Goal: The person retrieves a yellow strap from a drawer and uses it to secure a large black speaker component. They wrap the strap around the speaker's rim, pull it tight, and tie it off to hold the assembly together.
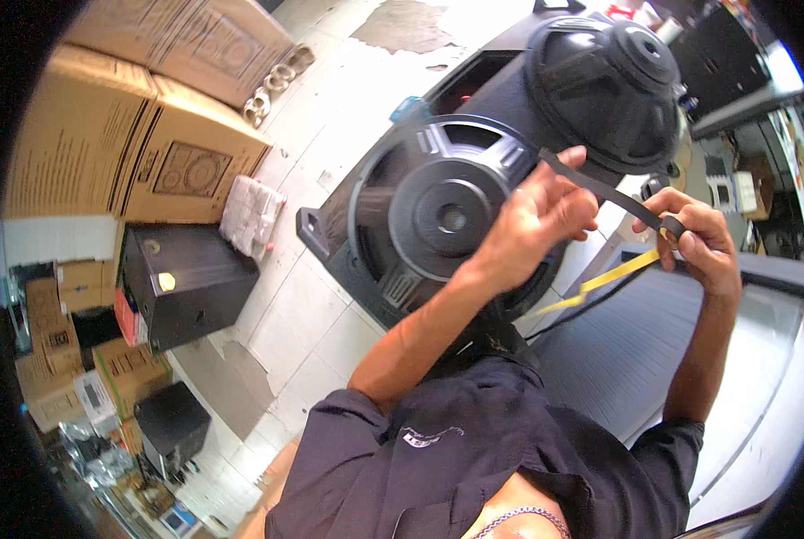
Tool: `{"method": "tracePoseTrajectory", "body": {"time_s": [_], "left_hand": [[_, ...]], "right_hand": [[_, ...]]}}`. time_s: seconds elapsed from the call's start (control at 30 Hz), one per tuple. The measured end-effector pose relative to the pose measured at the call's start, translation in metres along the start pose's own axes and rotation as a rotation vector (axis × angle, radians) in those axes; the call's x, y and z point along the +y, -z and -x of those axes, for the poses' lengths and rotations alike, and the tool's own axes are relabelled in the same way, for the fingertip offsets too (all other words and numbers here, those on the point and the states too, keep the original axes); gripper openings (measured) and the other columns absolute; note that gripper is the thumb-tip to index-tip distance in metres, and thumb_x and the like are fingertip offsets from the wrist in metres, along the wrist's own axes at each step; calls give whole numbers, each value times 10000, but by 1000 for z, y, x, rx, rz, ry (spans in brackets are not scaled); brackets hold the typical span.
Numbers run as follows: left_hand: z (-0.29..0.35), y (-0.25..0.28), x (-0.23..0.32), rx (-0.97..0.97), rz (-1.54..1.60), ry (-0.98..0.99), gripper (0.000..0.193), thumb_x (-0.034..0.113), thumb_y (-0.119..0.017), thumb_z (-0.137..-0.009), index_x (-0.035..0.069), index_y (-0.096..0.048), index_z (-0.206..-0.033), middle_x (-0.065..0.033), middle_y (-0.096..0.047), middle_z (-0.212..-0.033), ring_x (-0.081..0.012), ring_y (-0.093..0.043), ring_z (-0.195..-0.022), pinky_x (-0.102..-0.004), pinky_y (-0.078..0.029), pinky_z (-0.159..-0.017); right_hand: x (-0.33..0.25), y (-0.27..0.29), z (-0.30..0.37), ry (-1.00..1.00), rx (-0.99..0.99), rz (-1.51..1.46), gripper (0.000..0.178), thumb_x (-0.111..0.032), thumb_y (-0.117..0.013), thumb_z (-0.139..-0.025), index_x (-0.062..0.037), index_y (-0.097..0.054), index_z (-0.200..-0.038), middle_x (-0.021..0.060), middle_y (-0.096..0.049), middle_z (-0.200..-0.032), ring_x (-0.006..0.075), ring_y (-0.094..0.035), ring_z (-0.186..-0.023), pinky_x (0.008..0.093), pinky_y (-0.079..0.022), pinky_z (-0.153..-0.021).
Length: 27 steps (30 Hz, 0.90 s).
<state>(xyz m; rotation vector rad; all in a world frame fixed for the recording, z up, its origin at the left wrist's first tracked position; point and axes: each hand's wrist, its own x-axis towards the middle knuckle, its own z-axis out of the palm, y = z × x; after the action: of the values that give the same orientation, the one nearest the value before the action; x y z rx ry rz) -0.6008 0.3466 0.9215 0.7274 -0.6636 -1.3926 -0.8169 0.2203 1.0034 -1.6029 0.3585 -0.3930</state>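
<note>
My left hand (546, 211) pinches one end of a black adhesive strip (610, 190) near its upper tip. My right hand (698, 235) grips the strip's other end, where a yellow backing tape (613, 277) peels off and hangs down to the left. The strip is stretched taut between both hands. Behind my hands a large black loudspeaker driver (447, 211) lies magnet-side up in a black cabinet (330, 242), and a second driver (613, 81) sits beside it, farther away.
Stacked brown cardboard boxes (106, 135) stand at the left, with a black speaker box (182, 278) below them. Several silver rings (272, 85) lie on the tiled floor. A grey mat (618, 350) spreads beneath my right arm.
</note>
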Motion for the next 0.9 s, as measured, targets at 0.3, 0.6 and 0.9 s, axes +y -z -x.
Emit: {"method": "tracePoseTrajectory", "body": {"time_s": [0.3,0.6,0.9], "left_hand": [[38,153,110,527,-446,-173,153,40,-719,-878,-13,-705,-1020,-102,-721,-857,-141,-691,-738,-250,-573,-668],[157,270,20,1058,-504,254,179,138,-732,-890,-23,-708,-964,-54,-712,-796,-95,-651,-677,-230,-542,-623],[168,263,-17,1276,-513,434,180,168,-770,-810,2,-733,-867,-95,-723,-766,-155,-675,-671,-290,-512,-640]], "right_hand": [[-19,-99,-246,14,-279,1292,452,-421,-767,-763,-17,-604,-642,101,-562,-600,207,-556,-585,333,-416,-587],[139,-257,-367,323,-656,1319,326,-380,-813,-736,-62,-768,-794,101,-703,-677,250,-696,-649,354,-552,-702],[201,-279,-360,316,-758,1336,385,-435,-820,-745,-69,-732,-664,80,-653,-561,171,-597,-491,330,-516,-583]]}}
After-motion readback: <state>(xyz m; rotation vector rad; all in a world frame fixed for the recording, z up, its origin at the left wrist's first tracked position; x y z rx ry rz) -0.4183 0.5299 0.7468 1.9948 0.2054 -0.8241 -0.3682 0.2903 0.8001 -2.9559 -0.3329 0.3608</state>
